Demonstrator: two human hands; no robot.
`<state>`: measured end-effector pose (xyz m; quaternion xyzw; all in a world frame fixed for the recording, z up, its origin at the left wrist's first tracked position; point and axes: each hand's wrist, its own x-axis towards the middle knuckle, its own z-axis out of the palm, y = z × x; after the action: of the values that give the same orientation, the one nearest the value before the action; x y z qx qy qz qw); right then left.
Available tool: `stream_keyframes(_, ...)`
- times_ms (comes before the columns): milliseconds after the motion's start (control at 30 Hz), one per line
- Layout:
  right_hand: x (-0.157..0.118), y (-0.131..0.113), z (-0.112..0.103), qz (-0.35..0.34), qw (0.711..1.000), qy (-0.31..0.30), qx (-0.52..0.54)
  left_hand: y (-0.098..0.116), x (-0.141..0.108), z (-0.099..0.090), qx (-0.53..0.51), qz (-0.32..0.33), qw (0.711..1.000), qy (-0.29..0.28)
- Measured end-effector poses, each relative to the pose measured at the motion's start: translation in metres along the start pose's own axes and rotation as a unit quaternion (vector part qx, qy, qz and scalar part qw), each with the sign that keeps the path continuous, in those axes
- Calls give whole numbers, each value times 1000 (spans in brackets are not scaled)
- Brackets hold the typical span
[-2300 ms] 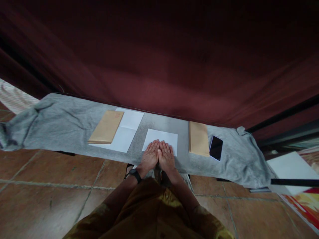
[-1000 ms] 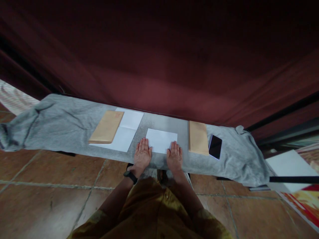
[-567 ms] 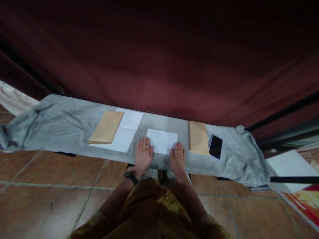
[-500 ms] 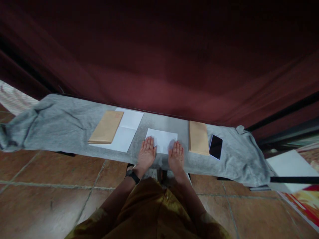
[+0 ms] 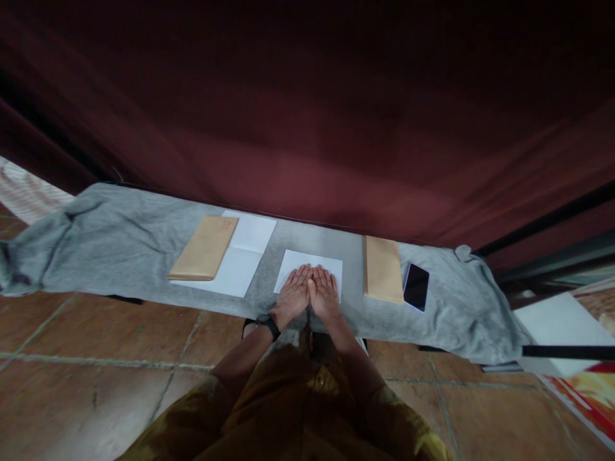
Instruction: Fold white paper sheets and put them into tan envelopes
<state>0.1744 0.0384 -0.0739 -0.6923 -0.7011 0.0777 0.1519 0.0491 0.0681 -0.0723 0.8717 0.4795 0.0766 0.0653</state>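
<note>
A white sheet of paper [image 5: 291, 262], which looks folded, lies on the grey cloth in front of me. My left hand [image 5: 295, 293] rests flat on its near half, fingers stretched out and pointing away from me. Beside it my right hand [image 5: 324, 294] lies flat on the same paper, also with straight fingers. The two hands meet at the thumbs over the middle of the sheet and hide its near edge. Neither hand grips anything.
On the left, a stack of brown envelopes [image 5: 204, 248] partly covers a creased white sheet [image 5: 250, 256]. To the right lie more brown envelopes [image 5: 383, 269] and a phone [image 5: 416, 286]. Grey cloth [image 5: 115, 243] covers the narrow bench, backed by a dark red curtain [image 5: 307, 160].
Both hands have slid inward from the paper's two sides to its middle and now touch each other. The envelopes and the phone have stayed in place.
</note>
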Motion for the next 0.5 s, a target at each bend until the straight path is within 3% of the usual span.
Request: stream_keyframes(500, -3, 13, 11, 38, 995, 87, -39, -21, -2, 0, -5, -95, 994, 54)
